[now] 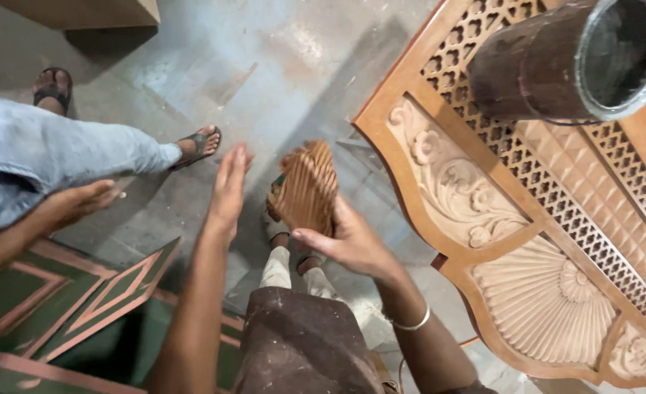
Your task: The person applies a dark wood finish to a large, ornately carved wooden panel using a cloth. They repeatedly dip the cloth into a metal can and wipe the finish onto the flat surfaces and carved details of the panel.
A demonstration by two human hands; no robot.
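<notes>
My right hand (348, 244), with a metal bangle on the wrist, grips the lower edge of a small ribbed, shell-like carved wooden piece (307, 184) and holds it up over the floor. My left hand (229, 188) is raised beside the piece, a little to its left. Its palm is flat, its fingers are straight, and it holds nothing. My legs in dusty trousers and my sandalled feet (283, 241) show below the piece.
A large carved wooden panel (527, 241) with lattice, floral and fan reliefs fills the right. A dark cylindrical container (556, 62) stands on it. Another person's hand (78, 203), jeans leg and sandalled foot (199, 144) are at left. A green panel with pink lines (82, 306) lies at bottom left.
</notes>
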